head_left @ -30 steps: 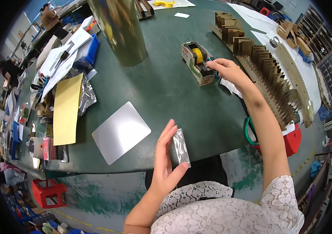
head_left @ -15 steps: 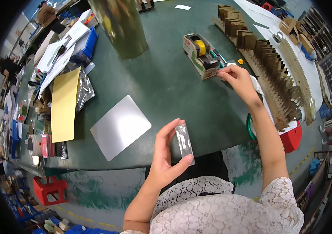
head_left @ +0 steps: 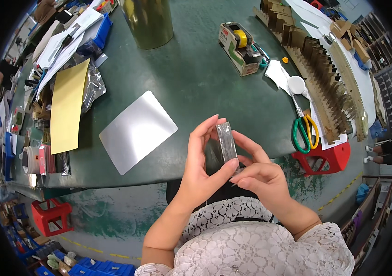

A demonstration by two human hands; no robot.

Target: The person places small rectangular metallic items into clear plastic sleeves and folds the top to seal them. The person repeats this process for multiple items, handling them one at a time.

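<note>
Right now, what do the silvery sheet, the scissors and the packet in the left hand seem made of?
Silvery sheet: perhaps satin metal, given its blurred gleam.
Scissors: likely steel blades, grey and shiny; smooth green and yellow handles, probably plastic.
Packet: apparently see-through plastic film, glossy and crinkled.

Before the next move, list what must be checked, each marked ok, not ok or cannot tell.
1. Packet secured by left hand: ok, between thumb and fingers.
2. Right hand near packet: ok, close beside it.
3. Right hand empty: cannot tell, detail at its fingertips is too small.
4. Scissors well back from the table edge: not ok, handles lie by the near edge.
5. Dispenser upright: ok.
6. Silver sheet apart from both hands: ok, flat to their left.
</note>
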